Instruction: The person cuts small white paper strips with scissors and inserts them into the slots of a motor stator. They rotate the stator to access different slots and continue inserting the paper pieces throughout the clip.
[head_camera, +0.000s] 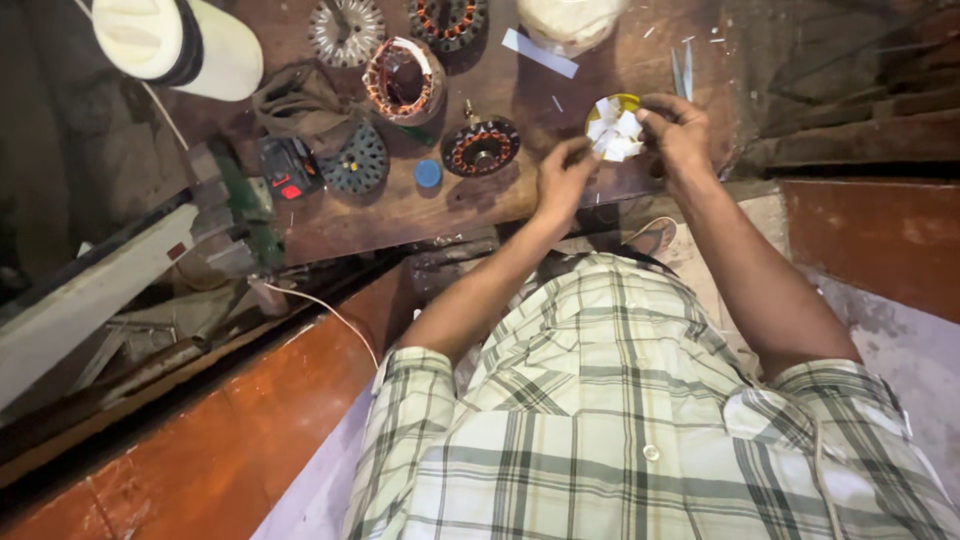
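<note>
**Two hands working a small round part with white paper slips over a wooden bench**

Nearest the camera is the person's checked shirt (620, 420), with both bare forearms reaching away to the bench. The left hand (562, 180) has its fingers drawn together, pinching at the near edge of a small round part (614, 128) with a yellow-green rim, stuffed with white paper slips. The right hand (678, 128) grips the same part from the other side, fingers curled and closed on its rim. The part sits held just above the wooden bench (400, 210).

Beside the left hand lies a copper-wound stator (481, 147), with a blue cap (428, 173) just next to it. Farther left are a dark slotted disc (355, 160) and a small black and red device (287, 166). Beyond these stand another copper-wound coil (403, 78), a white paper strip (539, 52) and, at the far corner, a white container (178, 42).
</note>
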